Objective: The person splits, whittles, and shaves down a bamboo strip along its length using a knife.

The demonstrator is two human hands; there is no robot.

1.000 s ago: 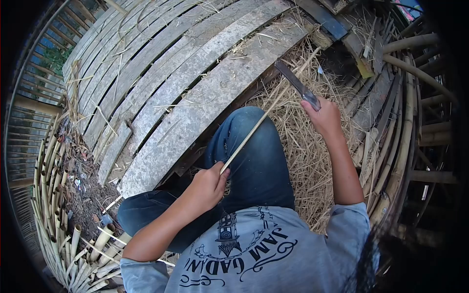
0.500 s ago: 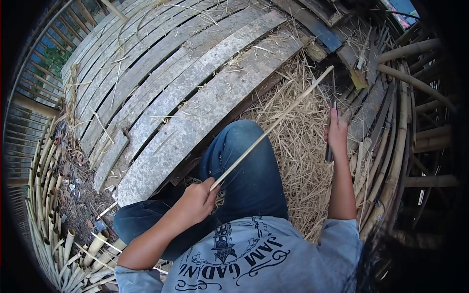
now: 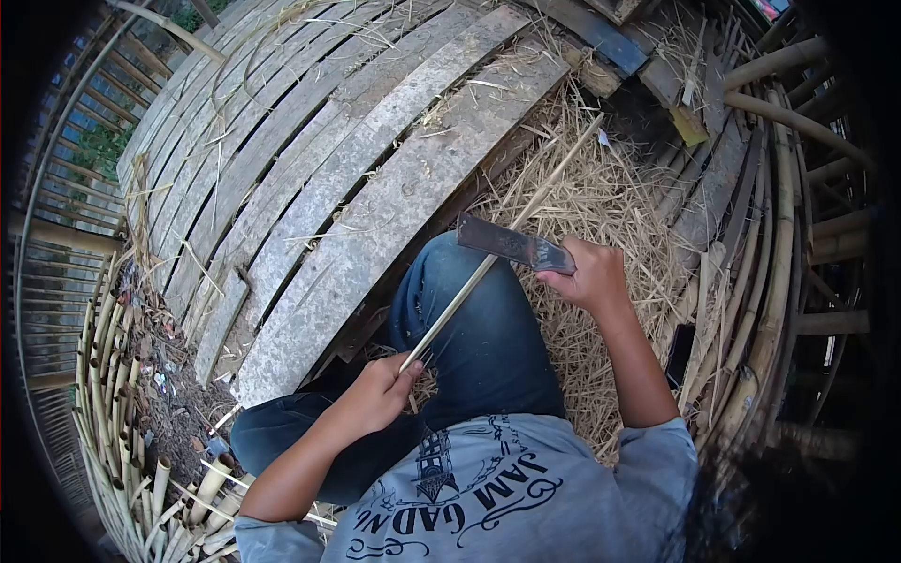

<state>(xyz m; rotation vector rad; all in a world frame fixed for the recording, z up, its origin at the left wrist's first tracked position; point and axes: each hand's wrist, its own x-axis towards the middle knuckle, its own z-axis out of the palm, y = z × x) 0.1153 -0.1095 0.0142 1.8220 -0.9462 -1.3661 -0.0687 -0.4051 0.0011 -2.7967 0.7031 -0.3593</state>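
Note:
My left hand is closed around the lower end of a long, thin bamboo strip. The strip slants up and away to the right, passing above my bent knee. In my right hand is a knife with a broad, dark, square-ended blade. Its blade lies across the strip around mid-length, pointing left; whether it cuts in or only rests there I cannot tell. My fingers hide most of the knife's handle.
A platform of weathered planks spreads ahead and to the left. Shavings cover the ground at right. Bamboo poles line the right side, and cut bamboo lengths are stacked at left. A dark object sits beside my right forearm.
My right hand has come left and nearer, bringing the knife from beside the strip's far end to across its middle. The left hand keeps its hold, and the strip's far tip has shifted slightly left.

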